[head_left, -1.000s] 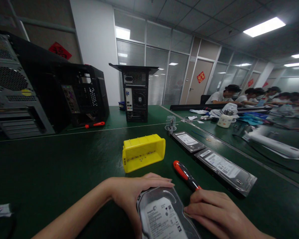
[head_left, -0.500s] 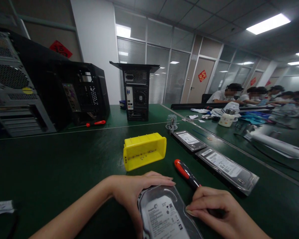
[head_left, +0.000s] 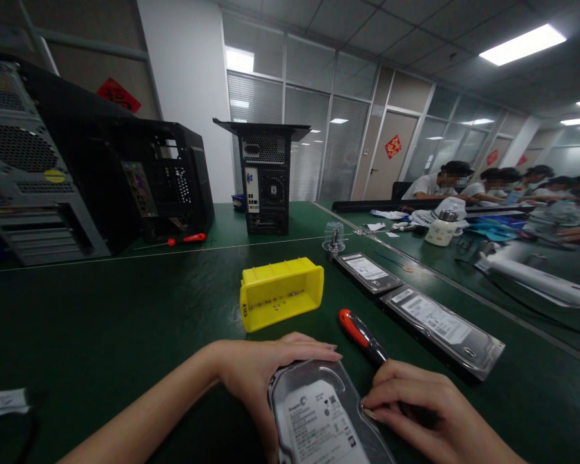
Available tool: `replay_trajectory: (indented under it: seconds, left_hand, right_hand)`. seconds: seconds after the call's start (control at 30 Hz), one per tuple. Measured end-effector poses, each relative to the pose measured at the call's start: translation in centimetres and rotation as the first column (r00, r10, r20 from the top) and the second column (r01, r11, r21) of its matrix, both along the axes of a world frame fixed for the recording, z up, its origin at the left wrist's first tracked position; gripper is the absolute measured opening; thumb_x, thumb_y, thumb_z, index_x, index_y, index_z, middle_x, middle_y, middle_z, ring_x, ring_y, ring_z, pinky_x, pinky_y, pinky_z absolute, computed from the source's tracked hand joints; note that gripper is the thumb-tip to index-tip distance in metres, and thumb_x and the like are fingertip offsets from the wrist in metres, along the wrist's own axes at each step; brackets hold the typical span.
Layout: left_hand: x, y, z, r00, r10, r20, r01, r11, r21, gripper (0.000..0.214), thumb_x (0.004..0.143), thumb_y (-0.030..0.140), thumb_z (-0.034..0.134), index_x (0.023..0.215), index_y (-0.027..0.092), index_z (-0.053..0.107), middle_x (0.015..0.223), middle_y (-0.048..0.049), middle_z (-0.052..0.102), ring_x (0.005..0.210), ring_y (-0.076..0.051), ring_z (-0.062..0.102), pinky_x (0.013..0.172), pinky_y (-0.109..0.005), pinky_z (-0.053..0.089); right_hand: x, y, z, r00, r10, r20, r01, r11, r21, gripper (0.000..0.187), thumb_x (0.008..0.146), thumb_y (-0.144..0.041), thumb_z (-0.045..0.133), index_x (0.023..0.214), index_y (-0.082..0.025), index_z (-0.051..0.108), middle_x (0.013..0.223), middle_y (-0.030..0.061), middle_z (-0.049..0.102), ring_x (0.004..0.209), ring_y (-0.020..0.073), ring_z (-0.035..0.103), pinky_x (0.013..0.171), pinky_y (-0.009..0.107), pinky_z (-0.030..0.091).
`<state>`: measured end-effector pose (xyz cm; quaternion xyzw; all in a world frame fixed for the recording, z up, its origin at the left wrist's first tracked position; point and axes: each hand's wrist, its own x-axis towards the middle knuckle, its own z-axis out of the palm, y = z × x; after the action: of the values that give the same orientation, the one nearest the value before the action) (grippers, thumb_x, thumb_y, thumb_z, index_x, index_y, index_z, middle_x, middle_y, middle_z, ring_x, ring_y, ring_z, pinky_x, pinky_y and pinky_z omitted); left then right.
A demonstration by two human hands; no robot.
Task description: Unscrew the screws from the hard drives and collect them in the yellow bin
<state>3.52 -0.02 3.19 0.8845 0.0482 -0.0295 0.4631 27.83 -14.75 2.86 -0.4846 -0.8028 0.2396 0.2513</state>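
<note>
A silver hard drive with a white label is tilted up at the bottom middle. My left hand grips it, thumb along its left side and fingers over its far edge. At the drive's right edge, my right hand has thumb and fingertips pinched together; whatever is between them is too small or hidden to name. A red and black screwdriver handle reaches out from beneath this hand, its front part hidden. Just beyond the drive stands a yellow bin on its side, with several small screws inside.
Two more hard drives lie to the right on the green table. Behind them is a clear-covered holder. Computer cases stand at the back and left, near another screwdriver. Other people sit at the far right.
My right fingertips have shifted very slightly at the drive's edge. The left hand, drive and yellow bin look nearly the same. Another person's hand has appeared at the far right.
</note>
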Motion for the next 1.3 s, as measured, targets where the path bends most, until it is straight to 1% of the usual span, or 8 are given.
replay_trajectory:
  seconds: [0.27, 0.5, 0.67, 0.83, 0.93, 1.07, 1.17, 1.3]
  left_hand:
    - [0.0, -0.2, 0.3, 1.000, 0.003, -0.022, -0.003, 1.000, 0.001, 0.124, 0.039, 0.046, 0.089, 0.145, 0.025, 0.029, 0.152, -0.0090, 0.024, 0.139, -0.034, 0.017, 0.113, -0.049, 0.015]
    - [0.0, -0.1, 0.2, 1.000, -0.006, -0.027, 0.006, 1.000, 0.017, 0.124, 0.039, 0.046, 0.090, 0.145, 0.026, 0.028, 0.153, -0.0086, 0.024, 0.139, -0.036, 0.016, 0.113, -0.051, 0.014]
    - [0.0, 0.0, 0.1, 1.000, -0.010, -0.018, 0.011, 1.000, 0.019, 0.126, 0.038, 0.046, 0.090, 0.145, 0.025, 0.028, 0.153, -0.0101, 0.023, 0.139, -0.036, 0.017, 0.112, -0.051, 0.014]
    - [0.0, -0.1, 0.3, 1.000, -0.007, -0.028, 0.008, 1.000, 0.026, 0.123, 0.040, 0.045, 0.089, 0.145, 0.026, 0.028, 0.153, -0.0097, 0.023, 0.139, -0.035, 0.016, 0.112, -0.051, 0.014]
    - [0.0, -0.1, 0.3, 1.000, -0.002, -0.025, 0.002, 1.000, 0.018, 0.123, 0.040, 0.045, 0.089, 0.145, 0.027, 0.028, 0.153, -0.0092, 0.024, 0.139, -0.035, 0.017, 0.112, -0.052, 0.014]
    - [0.0, 0.0, 0.2, 1.000, -0.006, -0.021, 0.007, 1.000, 0.020, 0.124, 0.040, 0.045, 0.089, 0.145, 0.026, 0.028, 0.153, -0.0092, 0.024, 0.139, -0.035, 0.017, 0.112, -0.051, 0.014]
    - [0.0, 0.0, 0.3, 1.000, -0.012, -0.018, 0.013, 1.000, 0.019, 0.123, 0.040, 0.045, 0.089, 0.145, 0.026, 0.028, 0.153, -0.0094, 0.023, 0.139, -0.036, 0.018, 0.112, -0.051, 0.015]
    - [0.0, -0.1, 0.3, 1.000, -0.012, -0.001, 0.013, 1.000, 0.011, 0.121, 0.041, 0.047, 0.089, 0.145, 0.027, 0.030, 0.152, -0.0085, 0.025, 0.139, -0.037, 0.018, 0.113, -0.051, 0.015]
  right_hand:
    - [0.2, 0.0, -0.2, 0.999, 0.003, -0.042, -0.003, 1.000, 0.003, 0.020, 0.092, -0.022, 0.049, 0.093, -0.018, 0.068, 0.089, 0.0067, 0.065, 0.081, 0.0139, 0.063, 0.069, 0.023, 0.050]
    - [0.1, -0.1, 0.0, 1.000, 0.013, 0.000, -0.013, 1.000, 0.008, 0.019, 0.092, -0.022, 0.049, 0.092, -0.018, 0.068, 0.087, 0.0065, 0.065, 0.079, 0.0131, 0.063, 0.067, 0.021, 0.050]
    - [0.4, 0.0, 0.3, 1.000, 0.017, 0.013, -0.018, 0.999, 0.028, 0.019, 0.093, -0.021, 0.048, 0.096, -0.020, 0.067, 0.091, 0.0061, 0.064, 0.083, 0.0131, 0.063, 0.070, 0.021, 0.052]
    - [0.6, -0.1, 0.6, 0.995, 0.080, 0.064, -0.088, 0.987, 0.133, 0.019, 0.091, -0.016, 0.050, 0.098, -0.021, 0.067, 0.089, 0.0046, 0.066, 0.080, 0.0117, 0.065, 0.070, 0.018, 0.053]
    - [0.3, -0.3, 1.1, 0.983, 0.074, 0.170, -0.122, 0.949, 0.291, 0.020, 0.092, -0.021, 0.048, 0.097, -0.020, 0.067, 0.087, 0.0047, 0.069, 0.078, 0.0121, 0.068, 0.068, 0.016, 0.055]
    - [-0.1, -0.7, 1.7, 0.955, -0.012, 0.297, -0.164, 0.812, 0.559, 0.039, 0.098, -0.033, 0.033, 0.092, -0.021, 0.069, 0.081, 0.0050, 0.073, 0.068, 0.0136, 0.070, 0.058, 0.018, 0.056]
    - [-0.3, -0.8, 2.1, 0.940, -0.020, 0.340, -0.198, 0.780, 0.593, 0.041, 0.099, -0.031, 0.030, 0.092, -0.022, 0.069, 0.078, 0.0035, 0.073, 0.068, 0.0131, 0.071, 0.060, 0.018, 0.056]
    - [-0.3, -0.9, 2.8, 0.929, -0.008, 0.369, -0.218, 0.795, 0.565, 0.041, 0.099, -0.030, 0.030, 0.091, -0.022, 0.070, 0.078, 0.0034, 0.073, 0.068, 0.0123, 0.071, 0.061, 0.017, 0.057]
